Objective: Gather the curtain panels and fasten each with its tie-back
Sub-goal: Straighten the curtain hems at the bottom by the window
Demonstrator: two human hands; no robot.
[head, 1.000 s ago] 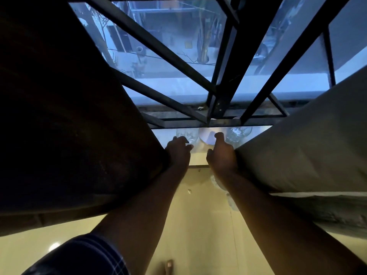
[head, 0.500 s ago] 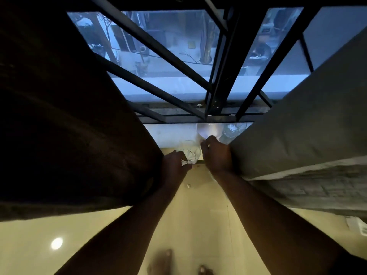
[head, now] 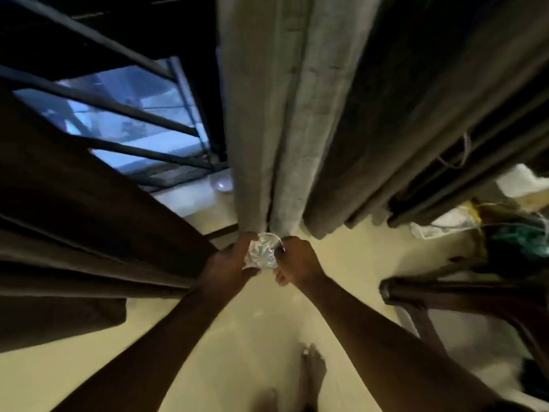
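Observation:
A grey-brown curtain panel point(head: 285, 120) hangs in folds down the middle of the view. A dark brown curtain panel point(head: 74, 221) spreads across the left. Between my hands, just below the grey panel's lower end, is a small shiny clear object with a thin loop, seemingly the tie-back point(head: 263, 252). My left hand point(head: 230, 264) grips its left side with curled fingers. My right hand point(head: 297, 263) pinches its right side. What the object is exactly is hard to tell in the dim light.
A barred window point(head: 142, 120) shows at upper left above a pale sill with a small bowl point(head: 222, 185). A dark wooden chair point(head: 463, 295) stands at right beside cluttered bags point(head: 445, 227). My bare feet point(head: 312, 373) stand on the cream floor.
The view has swung right, so the grey panel now hangs in the middle. Both hands left the sill area and came together on the shiny object at the panel's lower end.

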